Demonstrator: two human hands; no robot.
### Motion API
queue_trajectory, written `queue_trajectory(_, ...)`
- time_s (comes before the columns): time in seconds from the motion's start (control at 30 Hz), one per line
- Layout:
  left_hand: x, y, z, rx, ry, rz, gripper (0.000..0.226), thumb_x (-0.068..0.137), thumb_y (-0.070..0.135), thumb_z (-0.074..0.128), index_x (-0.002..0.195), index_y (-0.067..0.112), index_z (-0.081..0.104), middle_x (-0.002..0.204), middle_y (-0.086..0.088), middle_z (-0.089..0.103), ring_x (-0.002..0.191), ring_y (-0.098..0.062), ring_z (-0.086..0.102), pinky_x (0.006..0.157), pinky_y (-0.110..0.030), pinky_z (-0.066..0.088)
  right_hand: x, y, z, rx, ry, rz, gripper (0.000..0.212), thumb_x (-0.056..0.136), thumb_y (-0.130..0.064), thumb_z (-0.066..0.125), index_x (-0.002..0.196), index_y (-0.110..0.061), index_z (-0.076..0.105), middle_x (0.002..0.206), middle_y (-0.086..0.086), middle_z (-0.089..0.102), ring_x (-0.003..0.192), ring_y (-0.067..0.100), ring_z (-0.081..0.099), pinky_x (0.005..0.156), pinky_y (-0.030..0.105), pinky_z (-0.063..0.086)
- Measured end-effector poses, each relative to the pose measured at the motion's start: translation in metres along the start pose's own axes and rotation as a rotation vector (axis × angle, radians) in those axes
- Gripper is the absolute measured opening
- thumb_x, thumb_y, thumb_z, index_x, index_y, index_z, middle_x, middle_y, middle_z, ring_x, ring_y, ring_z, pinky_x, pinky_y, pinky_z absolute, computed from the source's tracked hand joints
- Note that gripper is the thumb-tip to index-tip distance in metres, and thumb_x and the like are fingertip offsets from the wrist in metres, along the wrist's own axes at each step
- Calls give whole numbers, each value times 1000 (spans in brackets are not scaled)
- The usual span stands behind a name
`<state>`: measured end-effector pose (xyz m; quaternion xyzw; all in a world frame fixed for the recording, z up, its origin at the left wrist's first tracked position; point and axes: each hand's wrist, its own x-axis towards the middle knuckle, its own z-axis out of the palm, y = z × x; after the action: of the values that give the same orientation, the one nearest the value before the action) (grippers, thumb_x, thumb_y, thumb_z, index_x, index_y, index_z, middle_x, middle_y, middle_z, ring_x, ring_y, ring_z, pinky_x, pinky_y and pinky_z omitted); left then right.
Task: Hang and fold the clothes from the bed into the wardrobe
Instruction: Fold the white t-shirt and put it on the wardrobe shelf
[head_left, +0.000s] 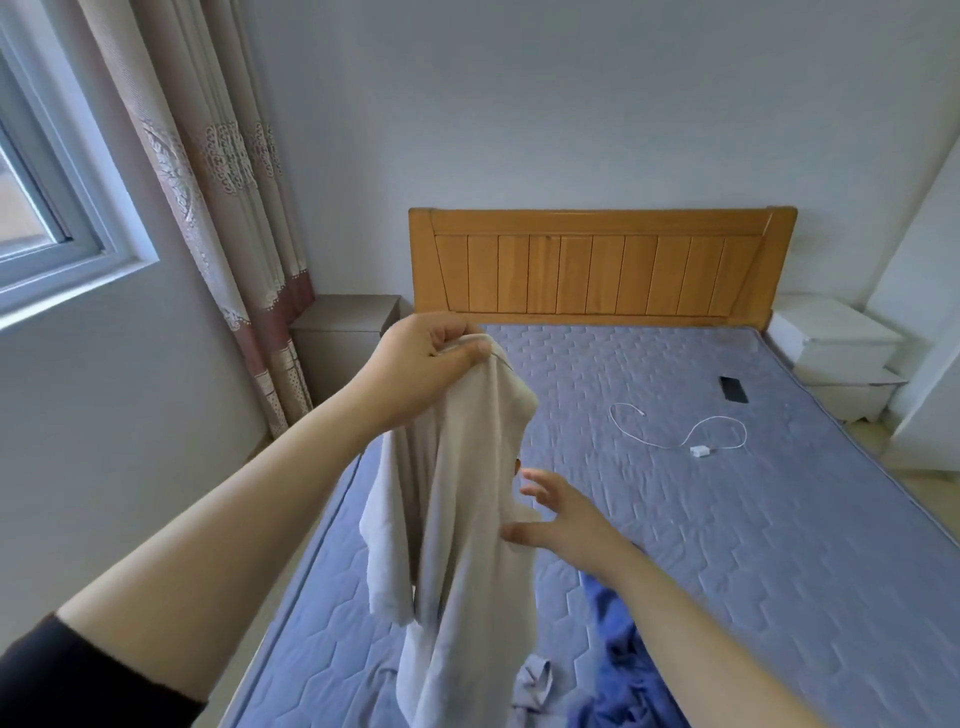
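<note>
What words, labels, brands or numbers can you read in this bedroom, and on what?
No text can be read anywhere.
Pale beige cloth garment: no tag or print shows.
Flat black phone on the blue quilted mattress: dark, no marking.
Small white charger plug with cable: too small to tell.

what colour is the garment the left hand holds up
The garment is off-white, head view.

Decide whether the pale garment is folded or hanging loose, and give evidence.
Hanging loose, not folded: the left hand pinches the pale garment at its top, and it drops in long drapes.
</note>
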<state>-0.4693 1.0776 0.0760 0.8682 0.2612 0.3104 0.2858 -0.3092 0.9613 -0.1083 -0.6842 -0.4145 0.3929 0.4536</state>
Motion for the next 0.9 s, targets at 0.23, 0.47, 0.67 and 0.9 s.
queue_trajectory(0.23,1,-1,-32,123,-16,-20,15,65,29,84,73,28,71,73,8,68,67,3,59,59,-12,47,18,13,1,-357,-45,-58,29,79,-28,76,103,-36,62,127,-14,56,123,6,48,99,22,36)
queue_trajectory(0.47,1,-5,-34,215,18,8,15,76,30,76,69,19,68,68,5,61,65,-7,54,65,-26,43,23,26,1,-388,8,-31,49,85,-29,71,130,-24,51,131,-4,51,125,12,46,98,26,38)
queue_trajectory(0.67,-1,-6,-39,78,-121,-78,19,92,28,59,77,17,58,67,17,53,66,-3,46,65,-15,37,33,25,-2,-255,24,-19,59,89,-29,68,140,-20,41,141,2,47,130,19,45,104,31,39)
queue_trajectory(0.9,-7,-10,-32,-130,-108,-371,41,77,44,58,87,5,61,80,-6,53,75,-19,48,72,-35,39,44,20,-1,-151,-10,-40,57,90,-27,65,141,-22,40,149,8,41,137,25,41,108,37,38)
